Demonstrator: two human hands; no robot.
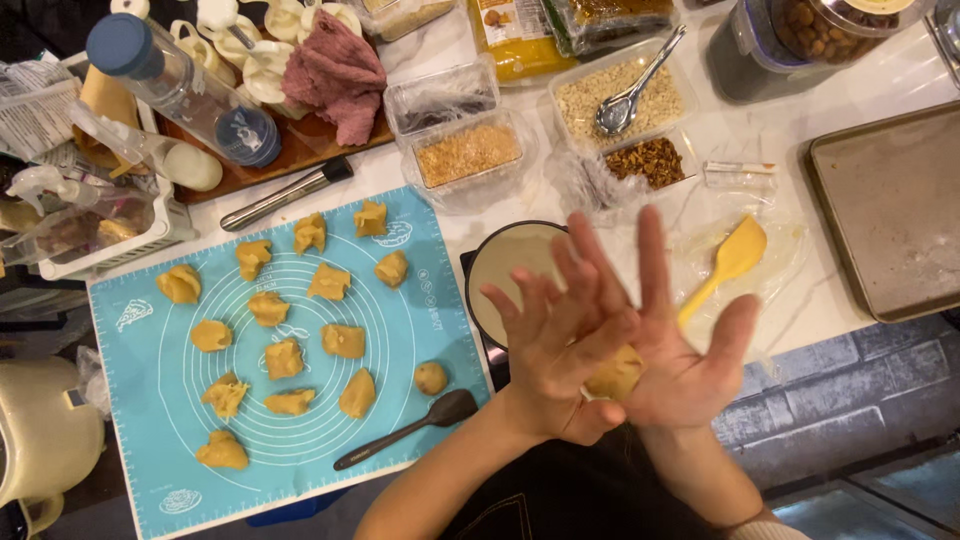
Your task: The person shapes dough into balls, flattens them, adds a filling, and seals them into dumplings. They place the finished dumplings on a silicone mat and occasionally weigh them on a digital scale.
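1. Lump of yellow dough [614, 377] pressed between two flat palms, in the air off the near edge of the counter [800, 300], in front of the round bowl [510, 262].
2. Left hand [560, 340] laid over the top, fingers spread and straight; right hand [680, 350] beneath, palm up, fingers fanned, thumb out. Neither fist closed; dough held only by palm pressure.
3. Best rolled with light, even pressure and small circles, palms kept flat, so the lump rounds without cracking or smearing.
4. On the blue baking mat [130, 420]: one finished ball [431, 377] near its right edge, rough pieces spread over the printed rings, a dark spoon [410, 428] along its near edge.
5. Yellow spatula [728, 262] on clear film just right of the hands; grey baking tray [890, 210] at the counter's right edge.
6. Toward the far edge: clear tubs of crumbs [468, 152], pale flakes with a metal spoon [622, 100], and brown chopped bits [645, 160].
7. Beyond them, a yellow-orange packet [515, 40], flat and rectangular, label too blurred to describe; a blue-capped clear bottle [180, 85] at the far left.
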